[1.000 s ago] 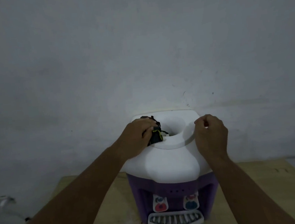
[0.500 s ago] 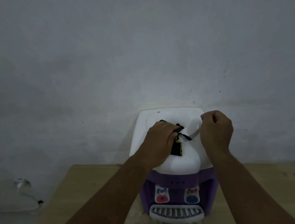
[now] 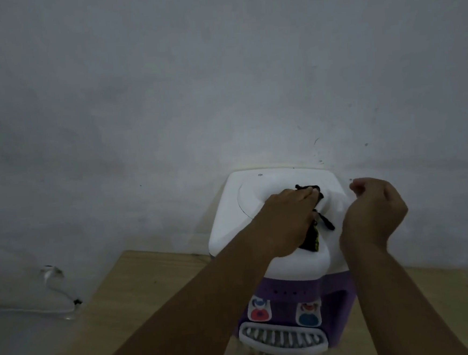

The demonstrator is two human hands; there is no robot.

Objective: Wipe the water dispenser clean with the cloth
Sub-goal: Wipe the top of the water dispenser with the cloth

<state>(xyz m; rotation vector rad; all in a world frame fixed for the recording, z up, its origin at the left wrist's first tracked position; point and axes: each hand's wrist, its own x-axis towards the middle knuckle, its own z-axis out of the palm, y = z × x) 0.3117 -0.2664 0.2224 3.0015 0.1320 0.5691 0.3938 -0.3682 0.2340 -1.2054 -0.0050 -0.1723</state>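
Dark cloth (image 3: 313, 242), edged with a thin yellow line, is lying bunched under the person's left hand (image 3: 286, 218). The hand is gripping it with fingers bent over the wad and is pressing it down onto the white top of the water dispenser (image 3: 230, 222). A scrap of the fabric is poking out past the fingertips, near the round recess in the middle of the top. More of it and a loose strand are trailing out on the thumb side, toward the front slope.

The right hand (image 3: 375, 211) is closing into a loose fist with nothing in it. It is sitting at the right edge of the dispenser's top, just beside the left hand. Whether it is touching the plastic cannot be told. Both forearms are reaching in bare from the bottom of the view.

Below the white top, the dispenser's purple body is facing the person. It is showing a red tap (image 3: 259, 312) on the left, a blue tap (image 3: 308, 317) on the right, and a white slatted drip tray (image 3: 282, 340) under them. The dispenser is standing on a pale wooden table (image 3: 124, 298), with its back close against a plain grey wall (image 3: 191, 82). To the far left, a white cable (image 3: 58, 295) is hanging down the wall beside the table's edge.
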